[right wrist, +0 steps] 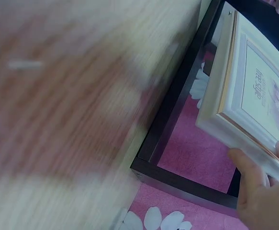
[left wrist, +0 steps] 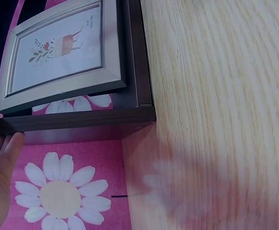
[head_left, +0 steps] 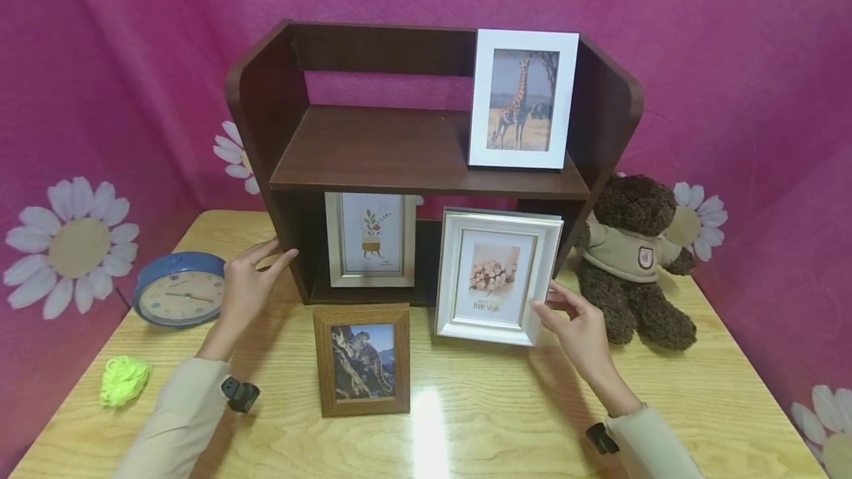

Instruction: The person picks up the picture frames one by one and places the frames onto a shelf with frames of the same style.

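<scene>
My right hand point(head_left: 580, 330) pinches the right edge of a white picture frame point(head_left: 446, 283), its thumb at the front. That frame, with a bouquet print reading "free style", is held slightly tilted before the lower right of a dark brown shelf point(head_left: 373, 146). In the right wrist view, the fingers point(right wrist: 247, 167) lie along the frame's side. My left hand point(head_left: 249, 283) grips the front edge of the shelf's left side panel point(left wrist: 77, 120) between thumb and fingers. A beige picture frame point(head_left: 336, 242) with a plant print stands in the lower compartment, left of the white one.
A white giraffe picture frame point(head_left: 522, 39) stands on the upper shelf's right. On the table point(head_left: 479, 420), a wooden picture frame point(head_left: 362, 409) stands in front of the shelf. A blue clock point(head_left: 180, 290) and yellow-green fluffy ball point(head_left: 124, 381) lie left; a brown teddy bear point(head_left: 629, 257) sits right.
</scene>
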`<state>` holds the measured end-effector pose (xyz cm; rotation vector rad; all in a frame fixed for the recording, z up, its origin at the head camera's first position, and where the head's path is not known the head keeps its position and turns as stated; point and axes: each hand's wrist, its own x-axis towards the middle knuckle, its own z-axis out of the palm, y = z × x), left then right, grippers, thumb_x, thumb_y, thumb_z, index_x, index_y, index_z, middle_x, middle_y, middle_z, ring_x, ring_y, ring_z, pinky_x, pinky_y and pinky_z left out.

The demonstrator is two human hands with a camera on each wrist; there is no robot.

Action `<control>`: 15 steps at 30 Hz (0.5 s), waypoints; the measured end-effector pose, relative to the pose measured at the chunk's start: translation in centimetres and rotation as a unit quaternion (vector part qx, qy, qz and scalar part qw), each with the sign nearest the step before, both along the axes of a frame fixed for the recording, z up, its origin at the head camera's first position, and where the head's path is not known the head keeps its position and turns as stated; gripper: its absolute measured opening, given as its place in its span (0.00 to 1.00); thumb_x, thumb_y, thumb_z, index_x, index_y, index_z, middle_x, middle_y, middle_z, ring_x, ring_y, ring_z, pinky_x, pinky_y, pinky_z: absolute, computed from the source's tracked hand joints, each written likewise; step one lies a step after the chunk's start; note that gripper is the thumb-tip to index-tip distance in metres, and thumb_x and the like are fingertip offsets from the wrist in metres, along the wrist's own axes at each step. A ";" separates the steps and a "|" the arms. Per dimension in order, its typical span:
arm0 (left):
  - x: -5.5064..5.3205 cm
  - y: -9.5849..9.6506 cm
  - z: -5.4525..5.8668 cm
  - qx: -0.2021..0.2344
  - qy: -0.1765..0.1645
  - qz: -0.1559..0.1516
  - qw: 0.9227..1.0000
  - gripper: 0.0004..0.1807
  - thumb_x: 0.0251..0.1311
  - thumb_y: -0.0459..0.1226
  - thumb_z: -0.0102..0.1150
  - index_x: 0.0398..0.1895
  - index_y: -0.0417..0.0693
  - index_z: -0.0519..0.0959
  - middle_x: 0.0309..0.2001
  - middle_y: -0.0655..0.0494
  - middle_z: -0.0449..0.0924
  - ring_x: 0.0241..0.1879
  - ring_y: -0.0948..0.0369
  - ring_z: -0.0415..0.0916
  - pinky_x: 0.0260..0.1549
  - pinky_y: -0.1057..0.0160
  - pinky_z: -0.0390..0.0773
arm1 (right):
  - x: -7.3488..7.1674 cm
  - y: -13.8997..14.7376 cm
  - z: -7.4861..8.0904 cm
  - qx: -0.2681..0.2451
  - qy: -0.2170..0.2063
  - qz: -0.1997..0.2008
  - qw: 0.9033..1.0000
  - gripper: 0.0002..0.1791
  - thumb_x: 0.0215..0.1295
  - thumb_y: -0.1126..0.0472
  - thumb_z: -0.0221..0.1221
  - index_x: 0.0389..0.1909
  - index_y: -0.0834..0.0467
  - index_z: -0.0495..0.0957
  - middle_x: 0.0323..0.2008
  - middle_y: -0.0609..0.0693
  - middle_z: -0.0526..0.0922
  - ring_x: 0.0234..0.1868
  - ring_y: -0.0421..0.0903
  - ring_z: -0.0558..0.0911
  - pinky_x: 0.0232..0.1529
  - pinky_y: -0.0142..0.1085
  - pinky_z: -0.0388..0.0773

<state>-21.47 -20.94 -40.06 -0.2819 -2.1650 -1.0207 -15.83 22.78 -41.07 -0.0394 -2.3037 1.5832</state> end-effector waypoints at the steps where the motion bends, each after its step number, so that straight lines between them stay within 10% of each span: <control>1: 0.0 0.0 0.0 0.000 -0.001 0.000 1.000 0.17 0.48 0.25 0.68 0.43 0.25 0.80 0.41 0.32 0.81 0.42 0.39 0.81 0.39 0.45 0.78 | -0.2 0.0 0.0 -0.001 -0.005 -0.001 1.000 0.24 0.56 0.71 0.65 0.55 0.72 0.74 0.34 0.50 0.82 0.33 0.25 0.76 0.35 0.21 0.80; 15: 0.0 0.1 0.1 0.004 0.004 0.000 1.000 0.17 0.47 0.24 0.69 0.42 0.26 0.80 0.40 0.32 0.81 0.42 0.39 0.81 0.41 0.45 0.77 | -3.0 -0.9 0.0 -0.005 0.013 -0.006 1.000 0.23 0.58 0.69 0.64 0.55 0.70 0.74 0.39 0.67 0.81 0.27 0.27 0.77 0.30 0.21 0.79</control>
